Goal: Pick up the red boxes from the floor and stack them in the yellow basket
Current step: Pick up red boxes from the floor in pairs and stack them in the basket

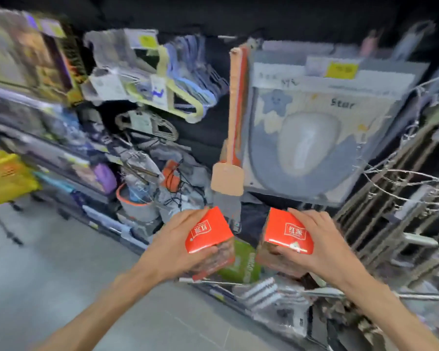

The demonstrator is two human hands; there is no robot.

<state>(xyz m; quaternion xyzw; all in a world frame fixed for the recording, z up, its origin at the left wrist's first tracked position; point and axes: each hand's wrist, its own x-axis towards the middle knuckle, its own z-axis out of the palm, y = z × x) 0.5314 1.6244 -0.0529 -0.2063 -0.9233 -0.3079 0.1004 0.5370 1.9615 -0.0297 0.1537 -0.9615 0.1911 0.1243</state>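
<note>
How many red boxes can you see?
2. One red box is held in the left hand, the other red box in the right hand. More may be hidden out of view.

Red boxes (208, 230): glossy printed card, smooth, light glinting off the top faces.
Floor (48, 274): smooth grey tile, matt.
Yellow basket (8, 178): plastic, blurred.
Racks (401, 178): thin bare metal wire.

My left hand (174, 245) and right hand (317, 245) were bare. No rings showed. My forearms were uncovered, without sleeves.
</note>
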